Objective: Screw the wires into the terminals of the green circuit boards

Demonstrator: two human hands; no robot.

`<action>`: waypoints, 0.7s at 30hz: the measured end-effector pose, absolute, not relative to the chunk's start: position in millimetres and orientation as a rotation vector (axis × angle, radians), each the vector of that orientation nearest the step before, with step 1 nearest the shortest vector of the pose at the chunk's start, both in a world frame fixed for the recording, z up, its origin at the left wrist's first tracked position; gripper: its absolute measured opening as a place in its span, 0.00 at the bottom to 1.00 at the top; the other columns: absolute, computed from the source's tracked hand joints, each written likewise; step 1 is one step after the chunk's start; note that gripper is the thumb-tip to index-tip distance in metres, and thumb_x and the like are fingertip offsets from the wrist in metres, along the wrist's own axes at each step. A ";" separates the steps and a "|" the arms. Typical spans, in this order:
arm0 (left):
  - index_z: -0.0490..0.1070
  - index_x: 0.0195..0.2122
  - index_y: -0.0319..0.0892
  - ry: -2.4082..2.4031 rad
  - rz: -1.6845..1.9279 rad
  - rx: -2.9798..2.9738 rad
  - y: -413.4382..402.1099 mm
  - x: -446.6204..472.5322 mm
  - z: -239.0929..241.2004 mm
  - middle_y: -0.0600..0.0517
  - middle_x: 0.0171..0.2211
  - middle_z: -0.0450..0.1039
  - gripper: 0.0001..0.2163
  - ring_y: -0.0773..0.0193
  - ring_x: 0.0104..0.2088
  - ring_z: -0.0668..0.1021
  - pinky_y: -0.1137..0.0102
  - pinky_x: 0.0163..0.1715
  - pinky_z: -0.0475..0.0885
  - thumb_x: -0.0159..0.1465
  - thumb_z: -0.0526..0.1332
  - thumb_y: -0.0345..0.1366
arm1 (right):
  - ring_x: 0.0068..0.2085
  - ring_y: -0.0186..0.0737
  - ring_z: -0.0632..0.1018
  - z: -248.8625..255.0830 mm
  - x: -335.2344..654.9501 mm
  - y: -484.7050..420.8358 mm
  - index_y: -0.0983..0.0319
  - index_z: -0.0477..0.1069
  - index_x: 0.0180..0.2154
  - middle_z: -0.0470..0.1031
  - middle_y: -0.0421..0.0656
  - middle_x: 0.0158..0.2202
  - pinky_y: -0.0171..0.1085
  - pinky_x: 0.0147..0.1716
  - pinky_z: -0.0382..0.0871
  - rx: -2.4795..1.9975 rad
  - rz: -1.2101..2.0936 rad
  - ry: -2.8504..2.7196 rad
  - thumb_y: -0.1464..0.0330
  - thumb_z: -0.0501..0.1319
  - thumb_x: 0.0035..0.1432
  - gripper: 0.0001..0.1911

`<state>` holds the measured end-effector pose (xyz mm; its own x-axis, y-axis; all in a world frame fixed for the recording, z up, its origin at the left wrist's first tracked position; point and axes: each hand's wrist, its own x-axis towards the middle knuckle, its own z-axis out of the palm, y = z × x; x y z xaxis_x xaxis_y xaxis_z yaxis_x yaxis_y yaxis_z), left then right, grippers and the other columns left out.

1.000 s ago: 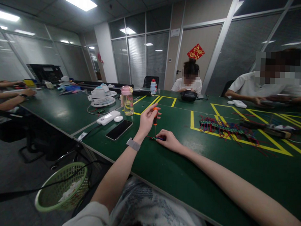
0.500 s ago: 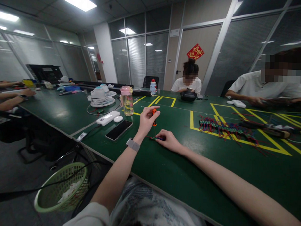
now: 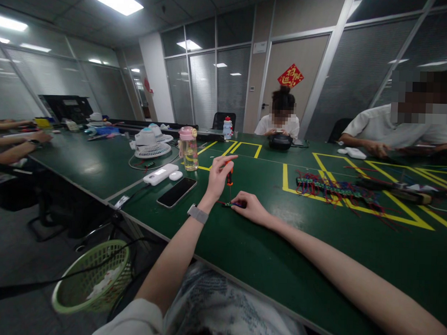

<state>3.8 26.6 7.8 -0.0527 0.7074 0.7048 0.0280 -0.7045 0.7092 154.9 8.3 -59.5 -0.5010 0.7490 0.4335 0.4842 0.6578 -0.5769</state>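
Note:
An orange-handled screwdriver (image 3: 229,179) stands upright in the fingers of my left hand (image 3: 217,176), which close round the top of its handle. Its thin shaft points down at a small green circuit board (image 3: 226,204) lying on the table; whether the tip is seated in anything is too small to tell. My right hand (image 3: 253,209) rests on the table at the board's right side. Its thumb and fingers pinch the board's end or the dark blue and red wires there; the exact grip is hidden. A red wire sticks out on the board's left.
Left of my hands lie a phone (image 3: 177,192), a white power bank (image 3: 160,174) and a pink-lided bottle (image 3: 188,149). White fans (image 3: 153,144) stand behind. To the right is a row of wired boards (image 3: 329,187). A green basket (image 3: 91,275) sits below; people work around the table.
My left fingers have turned a little round the screwdriver handle, and the index finger is straighter. My right hand and the board look unmoved. The person opposite has raised their hands slightly.

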 end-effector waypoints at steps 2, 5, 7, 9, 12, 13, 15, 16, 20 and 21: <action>0.72 0.48 0.47 0.673 1.753 1.655 27.7 5.2 7.7 0.48 0.50 0.70 0.14 0.63 0.45 0.75 0.69 0.41 0.71 0.64 0.53 0.41 | 0.31 0.34 0.70 -59.7 155.1 8.4 0.64 0.76 0.33 0.71 0.43 0.31 0.35 0.32 0.65 -0.950 0.505 -2.199 0.73 0.62 0.52 0.05; 0.67 0.53 0.46 0.629 1.689 1.561 26.9 7.4 8.1 0.48 0.44 0.73 0.17 0.65 0.37 0.77 0.68 0.36 0.73 0.63 0.55 0.41 | 0.31 0.35 0.71 -60.0 155.2 8.5 0.64 0.76 0.34 0.71 0.42 0.31 0.35 0.32 0.65 -0.951 0.496 -2.199 0.73 0.62 0.52 0.05; 0.70 0.50 0.46 0.714 1.732 1.625 24.6 7.4 9.0 0.50 0.40 0.73 0.17 0.67 0.34 0.76 0.70 0.35 0.73 0.60 0.61 0.40 | 0.31 0.35 0.71 -59.9 155.2 8.4 0.64 0.76 0.33 0.71 0.42 0.31 0.35 0.32 0.65 -0.952 0.493 -2.198 0.73 0.62 0.52 0.05; 0.74 0.45 0.46 0.794 1.793 1.720 23.0 6.3 9.9 0.50 0.42 0.72 0.14 0.66 0.38 0.75 0.72 0.38 0.71 0.58 0.63 0.40 | 0.31 0.35 0.71 -59.6 155.1 8.2 0.64 0.76 0.33 0.71 0.43 0.32 0.35 0.33 0.65 -0.953 0.493 -2.199 0.73 0.62 0.52 0.05; 0.74 0.45 0.47 0.723 1.775 1.705 24.1 5.4 9.8 0.48 0.50 0.69 0.13 0.63 0.46 0.74 0.70 0.42 0.71 0.62 0.57 0.41 | 0.31 0.35 0.71 -59.6 155.2 8.2 0.64 0.76 0.34 0.71 0.43 0.31 0.35 0.33 0.65 -0.954 0.493 -2.198 0.73 0.62 0.52 0.05; 0.73 0.47 0.47 0.665 1.739 1.655 25.0 5.7 9.4 0.48 0.51 0.69 0.14 0.62 0.46 0.75 0.69 0.42 0.72 0.63 0.55 0.42 | 0.31 0.35 0.71 -59.8 155.2 8.3 0.64 0.76 0.34 0.71 0.43 0.31 0.35 0.32 0.65 -0.955 0.492 -2.197 0.73 0.62 0.52 0.05; 0.70 0.51 0.46 0.603 1.676 1.566 26.3 6.7 8.7 0.47 0.49 0.71 0.16 0.62 0.41 0.77 0.67 0.38 0.74 0.64 0.53 0.42 | 0.31 0.35 0.71 -60.3 155.2 8.7 0.64 0.76 0.34 0.71 0.43 0.31 0.35 0.32 0.65 -0.956 0.490 -2.197 0.73 0.62 0.52 0.05; 0.69 0.51 0.45 0.616 1.669 1.550 26.4 7.1 8.5 0.47 0.46 0.73 0.17 0.63 0.38 0.78 0.67 0.37 0.74 0.63 0.55 0.42 | 0.31 0.35 0.71 -60.6 155.2 8.9 0.64 0.76 0.34 0.71 0.43 0.31 0.35 0.32 0.65 -0.955 0.492 -2.198 0.73 0.62 0.52 0.05; 0.74 0.43 0.44 0.795 1.788 1.685 24.7 6.8 9.5 0.49 0.40 0.73 0.13 0.65 0.39 0.76 0.70 0.41 0.72 0.58 0.63 0.40 | 0.31 0.34 0.71 -61.1 155.2 9.3 0.64 0.76 0.33 0.70 0.42 0.31 0.35 0.33 0.65 -0.942 0.507 -2.196 0.73 0.62 0.52 0.05; 0.75 0.42 0.44 0.820 1.815 1.716 24.5 6.4 9.7 0.49 0.42 0.73 0.11 0.64 0.42 0.75 0.70 0.42 0.71 0.58 0.62 0.40 | 0.31 0.34 0.71 -61.0 155.2 9.3 0.64 0.76 0.33 0.70 0.42 0.31 0.35 0.32 0.65 -0.941 0.510 -2.194 0.73 0.62 0.52 0.05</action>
<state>6.4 24.5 9.7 -0.0743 0.7194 0.6906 0.0429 -0.6895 0.7230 155.2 9.3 -61.0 -0.5022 0.7463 0.4369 0.4767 0.6604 -0.5801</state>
